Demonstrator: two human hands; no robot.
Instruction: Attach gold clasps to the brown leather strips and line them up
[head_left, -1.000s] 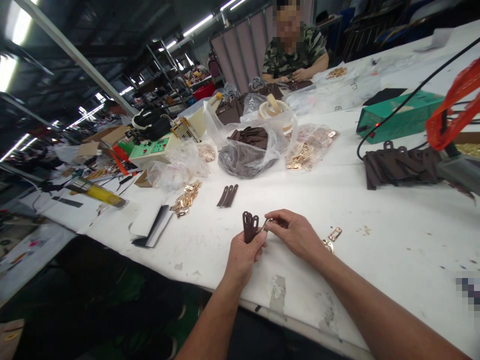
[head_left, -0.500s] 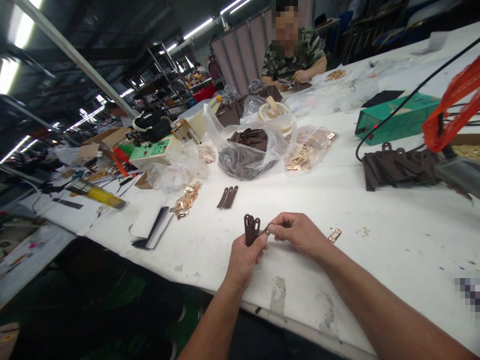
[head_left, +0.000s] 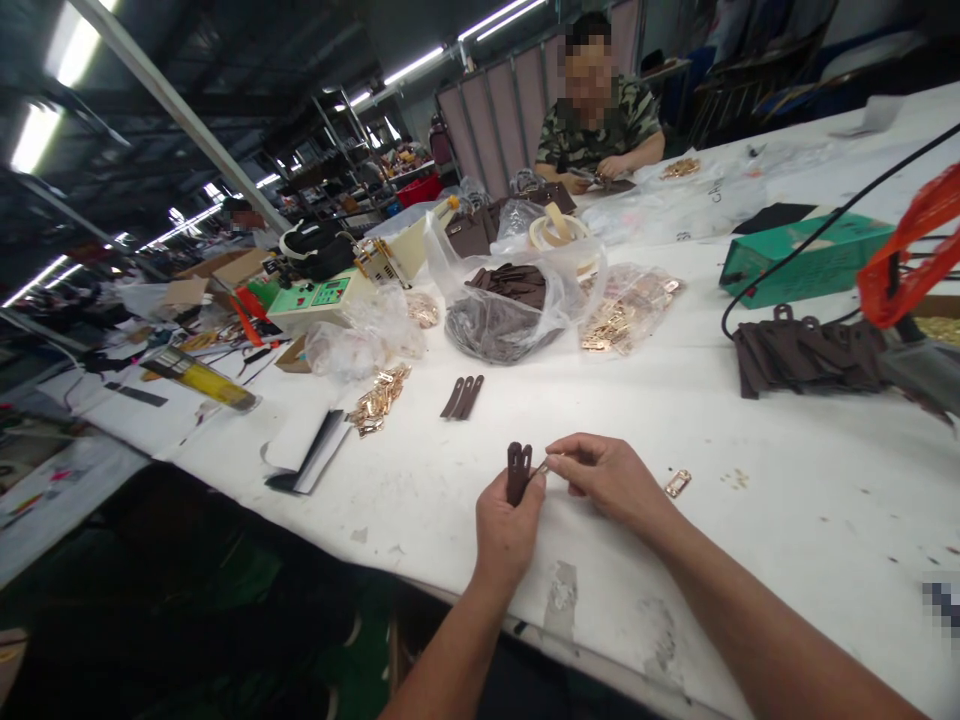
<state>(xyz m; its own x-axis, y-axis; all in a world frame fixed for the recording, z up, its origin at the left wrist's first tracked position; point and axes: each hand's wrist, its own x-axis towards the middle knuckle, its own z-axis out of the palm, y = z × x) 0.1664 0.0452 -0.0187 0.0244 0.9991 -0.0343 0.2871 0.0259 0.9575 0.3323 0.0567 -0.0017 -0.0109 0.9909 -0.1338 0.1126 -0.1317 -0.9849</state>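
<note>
My left hand (head_left: 510,530) is closed around a few dark brown slotted straps (head_left: 517,472), whose rounded ends stick up above the fingers. Close beside it, my right hand (head_left: 600,470) pinches a small metal piece (head_left: 545,465) at the left thumb; its exact shape is too small to make out. On the table past my hands lie three brown straps (head_left: 462,398) side by side. A gold-coloured metal plate (head_left: 678,484) rests to the right of my right wrist. A pile of similar gold metal pieces (head_left: 379,400) sits to the left.
Behind the straps stands a clear bag of brown pieces (head_left: 506,315), with a bag of gold parts (head_left: 626,310) to its right. A stack of brown straps (head_left: 810,352) and a green box (head_left: 814,258) stand at the right. Across the white table (head_left: 420,490) sits a person (head_left: 600,120).
The view has shifted slightly, so most things appear a little further right and lower. Both hands stay together, still holding the straps and the small metal piece.
</note>
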